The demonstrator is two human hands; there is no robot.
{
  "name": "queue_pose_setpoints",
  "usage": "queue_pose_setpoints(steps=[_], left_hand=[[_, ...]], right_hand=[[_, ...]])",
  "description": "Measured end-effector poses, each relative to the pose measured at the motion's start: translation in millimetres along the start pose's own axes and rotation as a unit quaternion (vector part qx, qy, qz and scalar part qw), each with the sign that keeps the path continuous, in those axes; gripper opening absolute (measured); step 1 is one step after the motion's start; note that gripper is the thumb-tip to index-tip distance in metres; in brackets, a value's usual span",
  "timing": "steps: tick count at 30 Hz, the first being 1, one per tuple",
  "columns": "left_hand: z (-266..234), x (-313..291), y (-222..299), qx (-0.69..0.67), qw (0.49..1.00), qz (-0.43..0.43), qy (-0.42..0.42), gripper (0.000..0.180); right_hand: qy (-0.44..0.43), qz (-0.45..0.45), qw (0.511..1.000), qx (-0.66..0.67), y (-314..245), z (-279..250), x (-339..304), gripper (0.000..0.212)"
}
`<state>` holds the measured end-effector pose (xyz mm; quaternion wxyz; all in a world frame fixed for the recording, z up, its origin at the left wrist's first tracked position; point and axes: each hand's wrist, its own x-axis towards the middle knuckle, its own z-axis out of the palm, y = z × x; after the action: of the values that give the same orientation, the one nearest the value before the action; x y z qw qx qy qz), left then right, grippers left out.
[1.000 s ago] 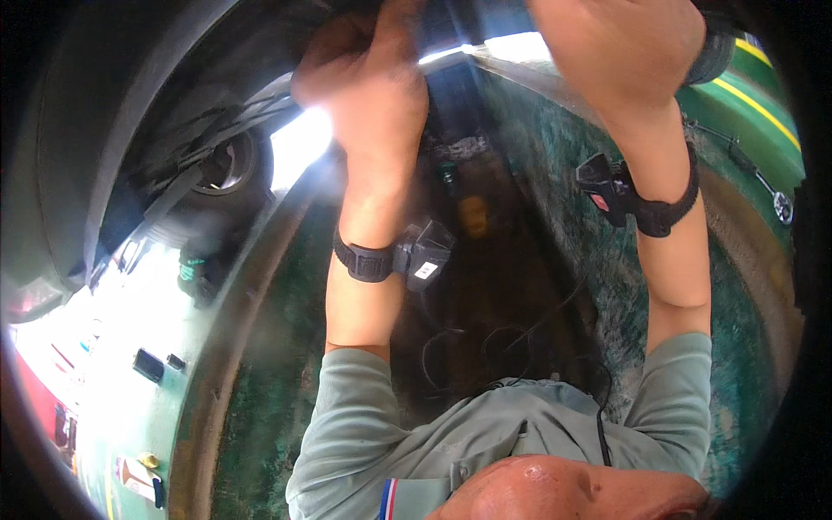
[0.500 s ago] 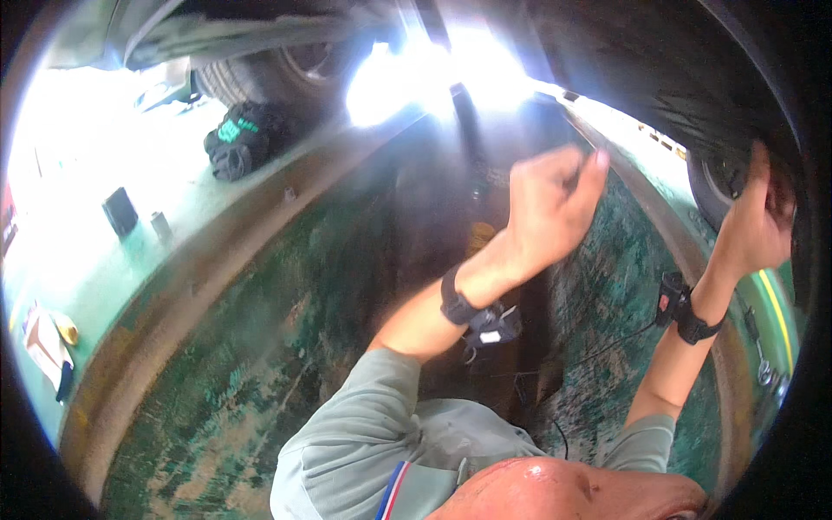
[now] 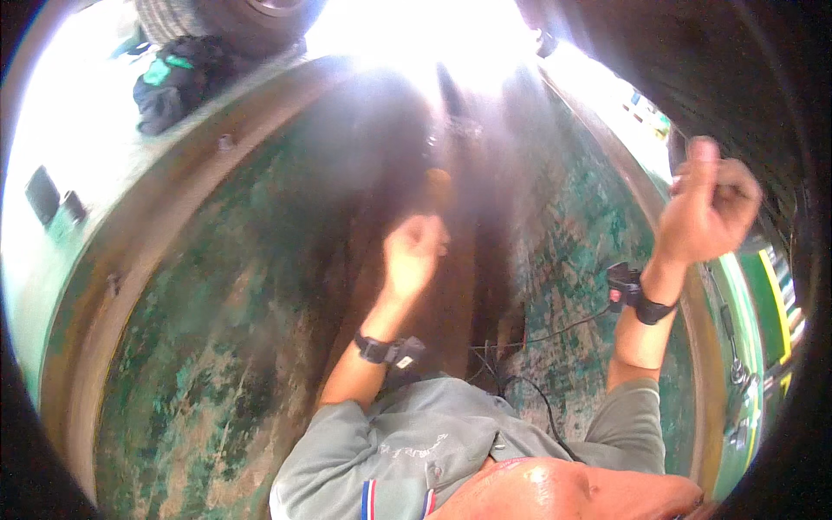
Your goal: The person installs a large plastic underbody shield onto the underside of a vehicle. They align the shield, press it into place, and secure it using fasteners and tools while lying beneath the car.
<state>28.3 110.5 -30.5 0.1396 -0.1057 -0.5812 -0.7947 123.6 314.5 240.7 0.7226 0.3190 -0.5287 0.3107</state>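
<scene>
My left hand [image 3: 414, 256] hangs in mid-air over the dark middle of the pit. Its fingers are curled in, and glare and blur hide whether anything is in them. My right hand [image 3: 706, 208] is raised at the right, close to the dark underside of a vehicle [image 3: 728, 95]. Its fingers are folded with the thumb pointing up; what they hold, if anything, is hidden, and I cannot tell whether it touches the underside. Each wrist wears a black strap with a small device, the left one [image 3: 374, 349] and the right one [image 3: 652, 308].
Worn green pit walls [image 3: 217, 295] curve on both sides, edged by a brown ledge [image 3: 173, 182]. At upper left are a tyre [image 3: 234, 26], a black bag [image 3: 178, 82] and a dark box [image 3: 43, 195]. Wrenches [image 3: 737, 368] lie along the right edge. A black cable [image 3: 550, 403] runs near my body.
My left hand has dropped from near the underside down toward the pit's middle. My right hand has shifted left and is curled. The view has tilted, showing less of the underside.
</scene>
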Motion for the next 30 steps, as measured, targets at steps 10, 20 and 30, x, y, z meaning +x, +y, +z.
queue_pose_setpoints(steps=[10, 20, 30], left_hand=[[-116.3, -61.6, -82.1, -0.005, 0.953, -0.224, 0.201, 0.024], [-238.7, -121.7, -171.8, 0.555, 0.810, -0.189, 0.007, 0.016], [-218.7, -11.3, -261.2, 0.266, 0.864, -0.428, 0.011, 0.038]], right_hand=[[-0.317, 0.483, 0.813, -0.071, 84.3, -56.1, -237.6, 0.013], [-0.349, 0.722, 0.595, -0.058, 84.2, -28.8, -339.7, 0.030], [-0.307, 0.776, 0.526, -0.166, 102.6, -70.3, -364.7, 0.030]])
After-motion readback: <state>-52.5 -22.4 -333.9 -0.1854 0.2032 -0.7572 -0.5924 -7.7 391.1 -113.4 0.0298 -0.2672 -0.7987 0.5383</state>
